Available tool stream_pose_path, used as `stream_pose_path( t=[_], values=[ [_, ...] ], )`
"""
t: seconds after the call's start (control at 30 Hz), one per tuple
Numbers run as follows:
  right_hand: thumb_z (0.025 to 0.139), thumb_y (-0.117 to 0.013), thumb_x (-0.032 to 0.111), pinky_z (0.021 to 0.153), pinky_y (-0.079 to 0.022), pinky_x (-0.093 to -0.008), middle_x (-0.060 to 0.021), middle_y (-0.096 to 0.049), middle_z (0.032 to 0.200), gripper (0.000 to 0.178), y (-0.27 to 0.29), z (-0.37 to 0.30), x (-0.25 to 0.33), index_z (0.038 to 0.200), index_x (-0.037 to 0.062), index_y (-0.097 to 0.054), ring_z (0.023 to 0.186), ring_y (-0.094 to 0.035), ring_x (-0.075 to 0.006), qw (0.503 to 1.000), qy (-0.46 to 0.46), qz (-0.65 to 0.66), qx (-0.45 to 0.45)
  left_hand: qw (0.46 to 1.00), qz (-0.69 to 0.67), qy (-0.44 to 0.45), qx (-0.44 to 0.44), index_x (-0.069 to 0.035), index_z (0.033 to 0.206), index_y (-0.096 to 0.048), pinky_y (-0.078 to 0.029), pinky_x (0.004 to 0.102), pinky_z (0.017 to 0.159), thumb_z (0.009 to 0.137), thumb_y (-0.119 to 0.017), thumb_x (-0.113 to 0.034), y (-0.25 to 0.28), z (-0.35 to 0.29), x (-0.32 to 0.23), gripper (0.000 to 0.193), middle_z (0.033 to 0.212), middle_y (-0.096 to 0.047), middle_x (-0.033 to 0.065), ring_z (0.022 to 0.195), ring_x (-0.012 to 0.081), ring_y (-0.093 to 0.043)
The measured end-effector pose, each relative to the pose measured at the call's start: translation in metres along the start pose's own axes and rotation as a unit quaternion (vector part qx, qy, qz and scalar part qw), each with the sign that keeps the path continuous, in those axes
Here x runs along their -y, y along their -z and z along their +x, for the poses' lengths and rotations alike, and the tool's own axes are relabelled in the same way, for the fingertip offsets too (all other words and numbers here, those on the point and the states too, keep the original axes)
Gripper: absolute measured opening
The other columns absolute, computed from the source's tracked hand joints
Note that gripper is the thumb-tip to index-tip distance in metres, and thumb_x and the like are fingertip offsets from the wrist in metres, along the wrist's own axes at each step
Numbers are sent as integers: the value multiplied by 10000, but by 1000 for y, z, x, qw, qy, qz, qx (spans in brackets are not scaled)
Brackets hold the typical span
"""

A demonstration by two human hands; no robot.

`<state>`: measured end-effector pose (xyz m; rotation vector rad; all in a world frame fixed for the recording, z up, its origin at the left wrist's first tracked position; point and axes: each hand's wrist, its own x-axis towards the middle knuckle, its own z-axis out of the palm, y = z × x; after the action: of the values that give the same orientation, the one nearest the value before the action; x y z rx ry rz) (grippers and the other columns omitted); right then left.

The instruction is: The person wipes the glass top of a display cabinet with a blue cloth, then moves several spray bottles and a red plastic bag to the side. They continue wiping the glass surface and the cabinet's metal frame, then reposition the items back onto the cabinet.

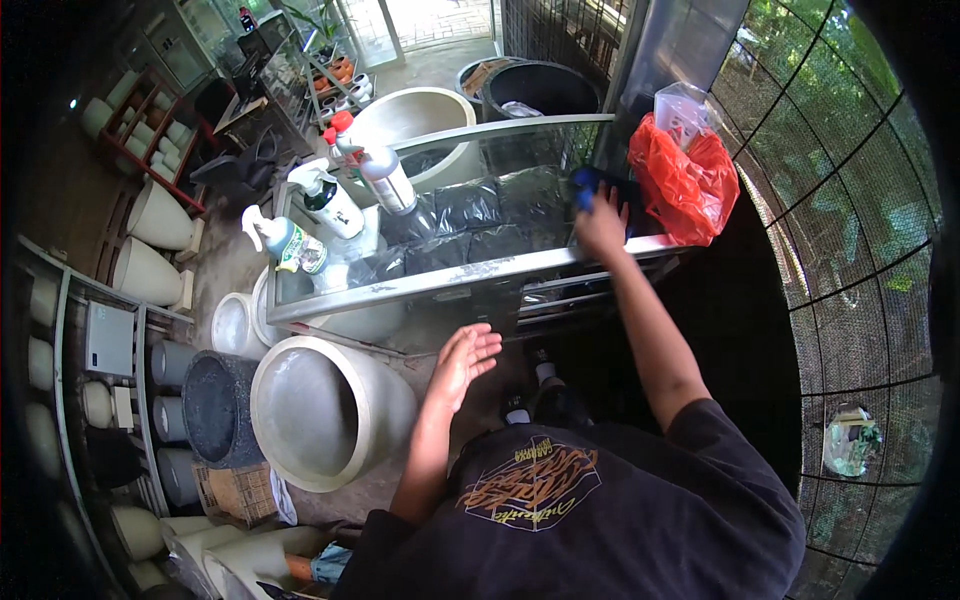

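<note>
My right hand [602,228] reaches over the front rail of a glass-sided display case [470,272]. Its fingers are on a small blue item [584,186], blurred, whose kind I cannot make out, beside something dark. To the left of that hand, packs wrapped in shiny black plastic [468,206] lie in rows in the case. A red plastic bag [690,185] with a clear packet sticking out sits just right of it. My left hand [466,366] hangs in the air in front of the case, fingers stretched out, holding nothing.
Spray bottles [332,205] and a red-capped bottle [388,180] stand at the case's left end. A large pale pot [310,412] and a dark rough pot [218,408] are at my left. Wire mesh [850,250] runs along the right. Behind the case stands a black tub [540,85].
</note>
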<state>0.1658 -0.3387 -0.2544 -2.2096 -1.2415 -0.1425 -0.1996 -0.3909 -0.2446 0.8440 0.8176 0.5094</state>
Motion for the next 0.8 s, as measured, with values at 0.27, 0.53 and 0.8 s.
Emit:
stream_pose_path(
  t=[0.27, 0.53, 0.8],
  values=[
    [969, -585, 343, 1091, -365, -443, -176, -629, 1280, 438, -46, -83, 135, 1313, 73, -595, 1220, -555, -345, 905, 203, 212, 308, 969, -144, -30, -196, -74, 1415, -442, -448, 416, 996, 1007, -480, -531, 33, -4, 33, 614, 1351, -561, 134, 1243, 246, -542],
    [991, -525, 252, 662, -457, -445, -96, -601, 755, 248, -1, -8, 46, 934, 27, -614, 674, -547, -247, 937, -122, 317, 81, 880, 54, -348, -320, -75, 1250, -553, -433, 258, 835, 1038, -503, -248, 47, 25, -60, 278, 1163, -631, 85, 1033, 167, -598],
    [907, -524, 224, 1057, -356, -473, -300, -496, 1305, 480, -47, 177, -18, 1303, -41, -469, 1221, -457, -470, 979, -38, 179, -87, 767, 423, -404, -265, -86, 900, -655, -489, 402, 592, 897, -644, -136, -11, 150, -67, 51, 667, -628, 81, 622, 247, -634]
  ],
)
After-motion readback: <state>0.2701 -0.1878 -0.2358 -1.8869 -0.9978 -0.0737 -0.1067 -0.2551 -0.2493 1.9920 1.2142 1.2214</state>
